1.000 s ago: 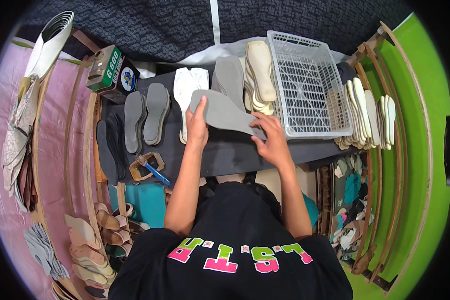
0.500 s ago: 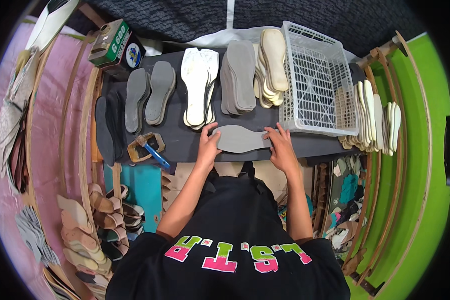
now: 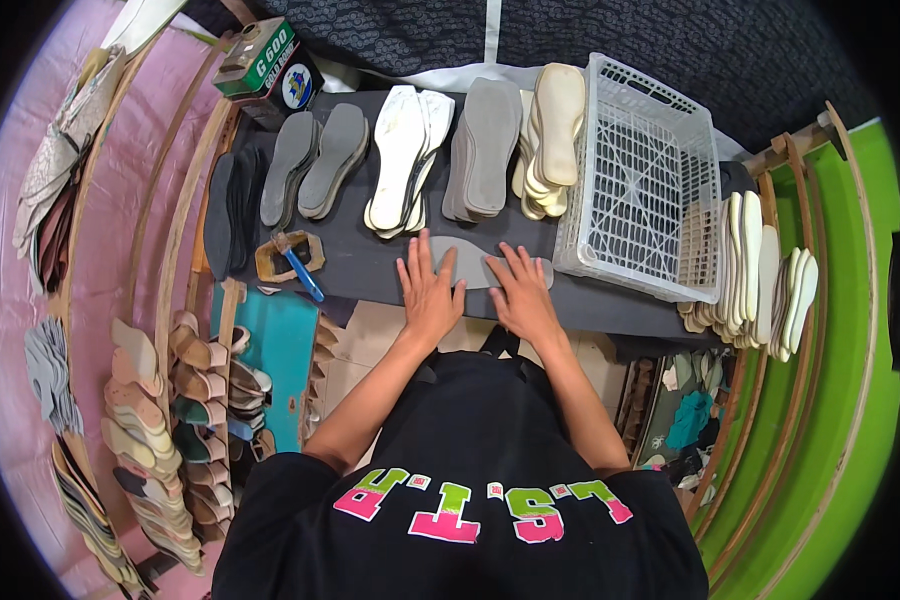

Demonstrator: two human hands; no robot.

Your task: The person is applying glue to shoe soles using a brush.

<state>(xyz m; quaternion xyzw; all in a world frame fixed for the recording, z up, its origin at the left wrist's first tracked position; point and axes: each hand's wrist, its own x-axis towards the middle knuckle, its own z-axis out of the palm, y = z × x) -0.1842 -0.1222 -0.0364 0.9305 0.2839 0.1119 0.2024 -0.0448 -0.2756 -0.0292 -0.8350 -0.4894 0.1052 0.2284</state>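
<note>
A grey insole [image 3: 470, 262] lies flat near the front edge of the dark-covered table [image 3: 620, 308]. My left hand [image 3: 432, 298] rests over its left part with fingers spread, hiding some of it. Across its right part lies my right hand [image 3: 523, 298], fingers stretched out too. Behind them stand stacks of insoles in a row: black ones [image 3: 234, 212], dark grey ones [image 3: 289, 165], a shorter grey stack [image 3: 335, 158], white ones [image 3: 398, 150], a tall grey stack [image 3: 490, 145] and cream ones [image 3: 558, 125].
A white plastic crate [image 3: 635, 276] sits at the right of the table. At left are a cut-open container [image 3: 268, 262] with a blue-handled brush [image 3: 303, 275] and a green-and-black can [image 3: 270, 75]. Racks flank me, holding shoes [image 3: 200, 400] and cream soles [image 3: 750, 265].
My hands have gone from gripping the insole's two ends to lying flat on it with fingers spread, closer together. The whole view has shifted slightly.
</note>
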